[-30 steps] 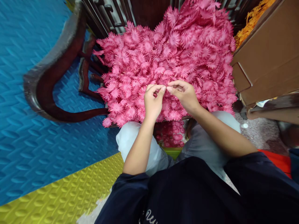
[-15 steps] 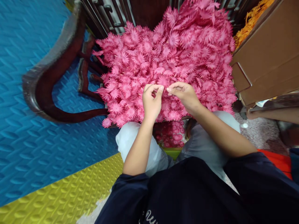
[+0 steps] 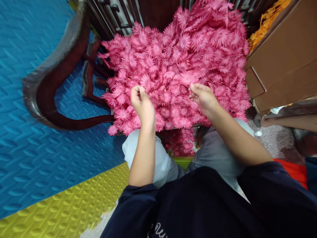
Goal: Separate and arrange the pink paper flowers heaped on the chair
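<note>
A thick heap of pink artificial flowers (image 3: 170, 53) with narrow, pointed petals lies in front of me. Over its left part, my left hand (image 3: 144, 104) is closed in a pinch, and a pink flower (image 3: 145, 80) shows at its fingertips. To the right, apart from it, my right hand (image 3: 203, 98) has thumb and fingers pressed together at the edge of another pink flower (image 3: 188, 78). Exactly where the fingers grip the petals is hard to make out against the heap.
The heap rests on a dark wooden chair with a curved armrest (image 3: 37, 96) at left. A cardboard box (image 3: 284, 56) stands at right, with orange material (image 3: 268, 19) behind it. Another person's limb (image 3: 292, 121) reaches in at right. Blue mat (image 3: 29, 158) covers the left floor.
My hands were close together at one pink flower in the middle. They have moved apart, the left one to the left and the right one slightly to the right, each with a flower at its fingertips.
</note>
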The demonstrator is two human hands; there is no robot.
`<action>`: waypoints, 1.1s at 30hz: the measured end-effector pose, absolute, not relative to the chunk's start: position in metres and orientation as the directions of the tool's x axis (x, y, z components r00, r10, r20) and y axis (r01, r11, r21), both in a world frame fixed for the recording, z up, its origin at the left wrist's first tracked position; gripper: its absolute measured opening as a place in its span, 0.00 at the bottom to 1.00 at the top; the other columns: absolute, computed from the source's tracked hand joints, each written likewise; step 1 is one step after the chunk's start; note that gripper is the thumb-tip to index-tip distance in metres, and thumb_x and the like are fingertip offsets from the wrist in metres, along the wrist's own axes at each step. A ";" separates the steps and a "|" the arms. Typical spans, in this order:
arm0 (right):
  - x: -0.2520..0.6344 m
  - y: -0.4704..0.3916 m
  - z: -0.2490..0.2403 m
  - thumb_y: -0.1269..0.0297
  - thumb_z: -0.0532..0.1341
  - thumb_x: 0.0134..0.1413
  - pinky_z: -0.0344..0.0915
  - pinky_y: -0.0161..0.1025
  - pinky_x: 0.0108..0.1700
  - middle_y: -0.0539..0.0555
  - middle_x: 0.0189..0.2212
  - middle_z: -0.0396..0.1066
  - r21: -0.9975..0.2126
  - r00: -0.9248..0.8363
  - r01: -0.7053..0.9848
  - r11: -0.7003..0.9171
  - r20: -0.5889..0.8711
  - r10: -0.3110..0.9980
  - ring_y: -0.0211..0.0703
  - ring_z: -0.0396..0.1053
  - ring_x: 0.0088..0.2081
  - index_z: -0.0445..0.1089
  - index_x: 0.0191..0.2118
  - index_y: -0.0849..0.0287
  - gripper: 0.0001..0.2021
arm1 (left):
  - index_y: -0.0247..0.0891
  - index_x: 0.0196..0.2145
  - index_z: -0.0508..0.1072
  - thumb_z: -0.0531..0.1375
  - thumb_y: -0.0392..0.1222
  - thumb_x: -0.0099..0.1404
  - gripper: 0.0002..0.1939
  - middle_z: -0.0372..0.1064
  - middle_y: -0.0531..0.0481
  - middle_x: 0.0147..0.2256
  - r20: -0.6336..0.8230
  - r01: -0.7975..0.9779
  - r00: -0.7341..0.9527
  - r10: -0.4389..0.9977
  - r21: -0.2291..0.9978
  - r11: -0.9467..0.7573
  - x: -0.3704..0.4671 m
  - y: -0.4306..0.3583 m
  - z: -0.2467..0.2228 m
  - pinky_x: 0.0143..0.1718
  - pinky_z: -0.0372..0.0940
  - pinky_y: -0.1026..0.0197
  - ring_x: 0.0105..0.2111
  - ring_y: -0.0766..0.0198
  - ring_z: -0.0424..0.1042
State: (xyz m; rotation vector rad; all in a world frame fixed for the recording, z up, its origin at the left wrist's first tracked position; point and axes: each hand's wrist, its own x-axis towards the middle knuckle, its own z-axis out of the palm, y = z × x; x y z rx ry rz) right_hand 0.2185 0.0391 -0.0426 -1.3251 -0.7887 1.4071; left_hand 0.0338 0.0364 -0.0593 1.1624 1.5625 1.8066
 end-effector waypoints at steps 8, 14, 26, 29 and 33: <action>0.209 0.034 -0.048 0.59 0.66 0.47 0.64 0.32 0.32 0.50 0.36 0.73 -0.932 0.038 -0.165 -0.322 -0.332 0.942 0.30 0.68 0.29 0.68 0.36 0.56 0.11 | 0.38 0.28 0.70 0.59 0.39 0.61 0.04 0.68 0.53 0.28 0.190 0.063 -0.328 0.925 0.982 -0.179 0.051 0.027 -0.050 0.37 0.63 0.65 0.30 0.68 0.67; 0.203 0.027 -0.040 0.55 0.67 0.45 0.65 0.33 0.35 0.46 0.26 0.68 -0.986 -0.022 -0.121 -0.112 -0.111 0.994 0.30 0.63 0.26 0.69 0.28 0.57 0.11 | 0.37 0.29 0.73 0.58 0.34 0.61 0.04 0.72 0.51 0.30 0.190 0.112 -0.240 0.952 0.979 -0.168 0.059 0.021 -0.049 0.39 0.63 0.64 0.32 0.67 0.69; 0.198 0.021 -0.038 0.53 0.71 0.37 0.65 0.35 0.38 0.48 0.28 0.69 -0.991 -0.102 -0.091 -0.096 -0.087 0.991 0.33 0.64 0.31 0.70 0.29 0.56 0.16 | 0.39 0.29 0.72 0.58 0.38 0.63 0.05 0.70 0.53 0.28 0.264 0.247 -0.115 0.958 0.941 -0.230 0.068 0.015 -0.047 0.34 0.63 0.63 0.28 0.68 0.66; 0.198 0.021 -0.037 0.54 0.70 0.38 0.64 0.35 0.37 0.48 0.28 0.69 -0.992 -0.081 -0.083 -0.099 -0.092 0.992 0.33 0.64 0.31 0.70 0.28 0.57 0.14 | 0.39 0.29 0.72 0.58 0.38 0.63 0.05 0.70 0.54 0.28 0.264 0.254 -0.102 0.959 0.939 -0.231 0.067 0.015 -0.047 0.34 0.62 0.63 0.28 0.68 0.66; 0.201 0.022 -0.035 0.55 0.70 0.37 0.63 0.36 0.37 0.49 0.27 0.71 -0.993 -0.058 -0.060 -0.099 -0.096 0.994 0.34 0.64 0.30 0.71 0.25 0.58 0.13 | 0.39 0.28 0.72 0.59 0.38 0.62 0.05 0.69 0.54 0.27 0.251 0.257 -0.085 0.964 0.941 -0.222 0.067 0.015 -0.046 0.33 0.62 0.63 0.27 0.69 0.65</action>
